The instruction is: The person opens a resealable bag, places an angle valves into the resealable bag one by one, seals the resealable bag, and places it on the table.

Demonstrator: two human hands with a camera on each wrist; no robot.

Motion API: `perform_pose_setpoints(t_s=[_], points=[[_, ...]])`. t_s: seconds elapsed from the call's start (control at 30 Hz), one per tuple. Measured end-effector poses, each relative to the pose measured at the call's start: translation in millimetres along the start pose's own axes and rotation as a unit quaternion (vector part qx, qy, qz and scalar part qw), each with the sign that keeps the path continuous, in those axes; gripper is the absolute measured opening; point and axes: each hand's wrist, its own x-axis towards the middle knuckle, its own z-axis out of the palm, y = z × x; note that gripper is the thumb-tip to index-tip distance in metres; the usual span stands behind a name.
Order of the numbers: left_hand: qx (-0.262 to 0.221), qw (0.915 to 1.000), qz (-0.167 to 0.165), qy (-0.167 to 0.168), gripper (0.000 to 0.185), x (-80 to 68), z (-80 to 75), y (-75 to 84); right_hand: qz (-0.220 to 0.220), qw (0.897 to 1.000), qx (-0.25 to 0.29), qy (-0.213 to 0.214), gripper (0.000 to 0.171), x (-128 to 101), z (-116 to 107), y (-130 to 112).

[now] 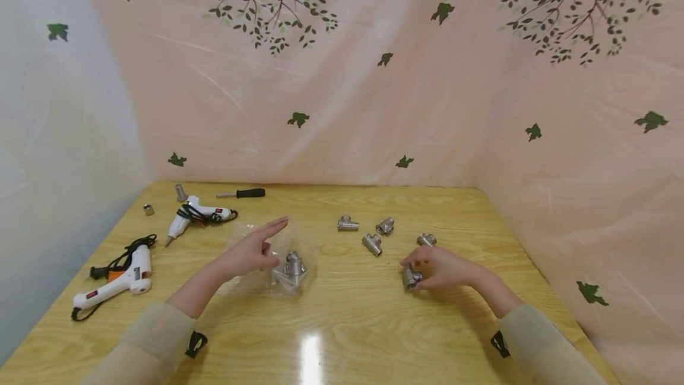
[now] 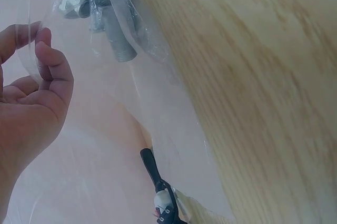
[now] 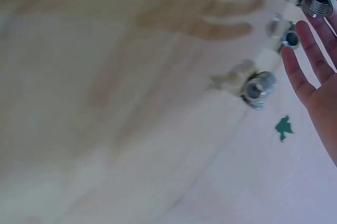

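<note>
Right of the bag (image 1: 278, 266), the right hand (image 1: 443, 267) holds a fitting (image 1: 411, 278); the left hand (image 1: 251, 251) touches the bag, fingers straight.

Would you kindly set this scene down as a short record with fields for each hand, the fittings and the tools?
left hand: left hand, fingers extended, touches a clear plastic bag
bag contents: several metal fittings
right hand: right hand holds one metal pipe fitting at its fingertips
loose fittings: four tee fittings on the wooden table, beyond the right hand
tools, left side: two white glue guns with black cords, a black-handled screwdriver
</note>
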Motion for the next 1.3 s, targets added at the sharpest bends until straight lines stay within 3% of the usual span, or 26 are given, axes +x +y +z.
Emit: perform_pose_setpoints(t_s=[0.2,0.7,1.03,1.3], points=[[0.001,0.9999,0.012,-0.002,0.084,-0.9,0.6,-0.7,-0.009,1.000,-0.022,0.005,0.052,12.9,-14.0,-17.2],[0.006,1.0000,0.007,-0.002,0.084,0.6,-0.5,0.4,-0.024,1.000,-0.003,0.012,0.055,60.1,-45.8,-56.2],[-0.001,1.0000,0.006,-0.001,0.086,2.7,0.2,1.1,-0.030,0.999,-0.015,0.033,0.056,100.9,-45.1,-82.8],[0.003,1.0000,0.002,0.005,0.087,2.4,0.6,-0.6,-0.037,0.997,-0.019,0.072,0.058,136.6,-30.2,-105.7]])
